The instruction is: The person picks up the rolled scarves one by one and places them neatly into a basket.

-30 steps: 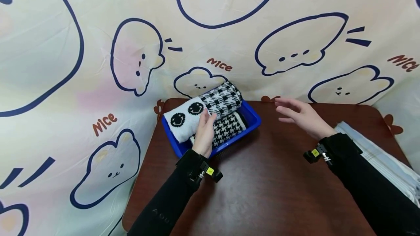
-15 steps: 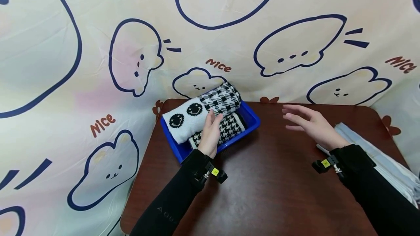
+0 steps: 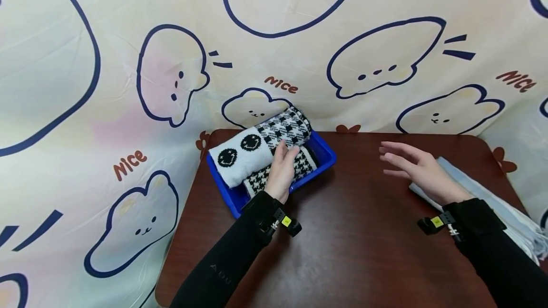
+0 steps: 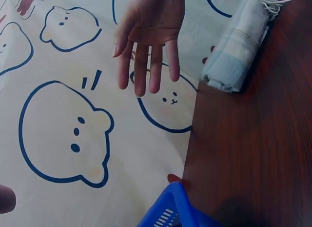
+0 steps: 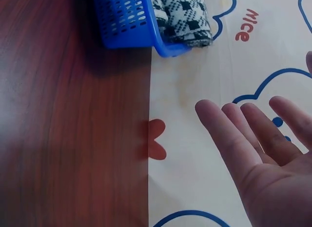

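In the head view, a blue plastic basket (image 3: pixel 229 202) holds two rolled knits. The upper roll (image 3: pixel 257 149) is white with black smiley faces and a checked end; the lower roll (image 3: pixel 259 182) has a black-and-white houndstooth pattern. My left hand (image 3: pixel 280 172) is raised over the basket's near side, fingers extended; whether it touches the knits I cannot tell. Out to the right, my right hand (image 3: pixel 413 170) hovers with spread fingers, holding nothing. It is nearest a folded pale blue and white scarf (image 3: pixel 471 184), whose fringe shows in the left wrist view.
A dark brown wooden table (image 3: pixel 355 241) with rounded corners carries the basket and scarf. Behind it hangs a pale cloth backdrop (image 3: pixel 299 56) printed with cartoon outlines. The basket stands close to the table's back left corner.
Both hands have moved a little to the right and slightly towards the person. The left hand covers a different part of the rolls. The basket and rolls stay put.
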Available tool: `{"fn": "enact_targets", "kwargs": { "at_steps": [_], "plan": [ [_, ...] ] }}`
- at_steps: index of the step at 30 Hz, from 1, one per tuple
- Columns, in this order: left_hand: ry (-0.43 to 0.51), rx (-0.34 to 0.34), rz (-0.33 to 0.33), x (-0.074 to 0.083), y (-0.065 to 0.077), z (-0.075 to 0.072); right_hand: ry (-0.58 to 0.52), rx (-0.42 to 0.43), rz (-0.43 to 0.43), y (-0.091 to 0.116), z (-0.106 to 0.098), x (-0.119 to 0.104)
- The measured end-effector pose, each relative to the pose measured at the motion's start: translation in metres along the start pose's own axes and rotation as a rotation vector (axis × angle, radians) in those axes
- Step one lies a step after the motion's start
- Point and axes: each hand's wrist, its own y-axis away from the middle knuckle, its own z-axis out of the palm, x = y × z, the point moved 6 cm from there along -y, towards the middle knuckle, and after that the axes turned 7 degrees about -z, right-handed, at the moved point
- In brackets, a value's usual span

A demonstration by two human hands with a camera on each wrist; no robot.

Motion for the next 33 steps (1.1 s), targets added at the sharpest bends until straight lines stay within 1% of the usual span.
{"fn": "enact_targets", "kwargs": {
  "at_steps": [5, 8, 11, 16, 23, 31, 33],
  "plan": [
    [-0.015, -0.017, -0.002, 0.0, -0.002, 0.012, 0.033, 0.018, 0.008, 0.01, -0.007, 0.006],
    [-0.003, -0.038, -0.004, -0.001, -0.002, 0.019, 0.041, 0.024, -0.008, 0.017, -0.012, 0.009],
    [-0.004, -0.045, -0.013, -0.002, -0.004, 0.026, 0.053, 0.038, -0.015, 0.022, -0.016, 0.013],
    [0.002, -0.048, -0.025, -0.004, -0.005, 0.036, 0.061, 0.07, 0.014, 0.031, -0.021, 0.019],
    [0.018, -0.078, -0.03, -0.003, -0.005, 0.052, 0.057, 0.104, 0.042, 0.043, -0.027, 0.026],
    [0.015, -0.1, -0.037, -0.004, -0.005, 0.063, 0.082, 0.121, 0.069, 0.054, -0.036, 0.034],
    [0.0, -0.09, -0.045, -0.005, -0.005, 0.065, 0.088, 0.12, 0.065, 0.057, -0.037, 0.034]
  ]
}}
